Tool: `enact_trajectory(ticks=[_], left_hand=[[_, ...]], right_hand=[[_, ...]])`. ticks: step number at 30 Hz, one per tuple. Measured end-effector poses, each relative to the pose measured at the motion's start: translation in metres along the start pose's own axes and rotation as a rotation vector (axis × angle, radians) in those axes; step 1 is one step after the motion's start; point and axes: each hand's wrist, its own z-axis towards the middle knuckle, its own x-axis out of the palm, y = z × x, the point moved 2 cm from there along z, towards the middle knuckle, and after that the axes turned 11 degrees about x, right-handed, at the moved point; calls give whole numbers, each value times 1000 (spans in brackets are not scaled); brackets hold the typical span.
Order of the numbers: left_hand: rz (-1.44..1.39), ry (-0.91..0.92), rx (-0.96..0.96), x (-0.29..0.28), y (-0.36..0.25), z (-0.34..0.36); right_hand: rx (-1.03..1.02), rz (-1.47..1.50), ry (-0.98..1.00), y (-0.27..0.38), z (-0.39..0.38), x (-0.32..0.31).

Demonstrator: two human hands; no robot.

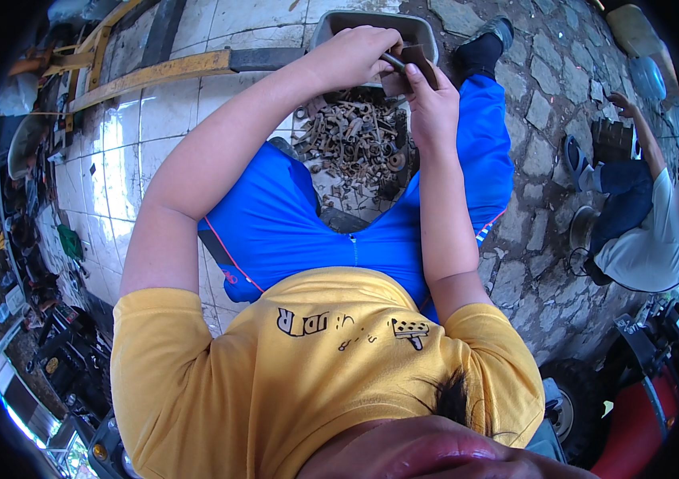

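Note:
My left hand (363, 54) is closed on a dark rod-like metal part (391, 61) above a grey plastic bin (325, 30). My right hand (431, 102) grips a brown, flat-sided metal piece (421, 64) against that rod; I cannot tell whether they are joined. Below both hands, a pile of small rusty metal parts (343, 136) lies between my legs in blue trousers. Some of the bin is hidden behind my hands and what they hold.
A wooden-and-metal frame (148, 80) crosses the white tiles at upper left. Stone paving (539, 104) runs along the right, where another person (651, 239) sits low. A red vehicle (639, 423) stands lower right; assorted items line the left.

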Motion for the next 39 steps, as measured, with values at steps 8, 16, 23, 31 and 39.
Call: enact_trajectory(ticks=[8, 16, 23, 31, 39], left_hand=[[-513, -39, -285, -19, 5, 8], [-761, -160, -423, -30, 10, 9], [-836, 4, -355, -12, -6, 9], [-299, -104, -227, -36, 0, 10], [-75, 40, 31, -32, 2, 4]], right_hand=[[-41, 160, -13, 13, -1, 1], [-42, 165, 59, 9, -6, 10], [-126, -8, -32, -1, -9, 6], [-11, 324, -81, 17, -5, 1], [119, 138, 88, 10, -6, 5]])
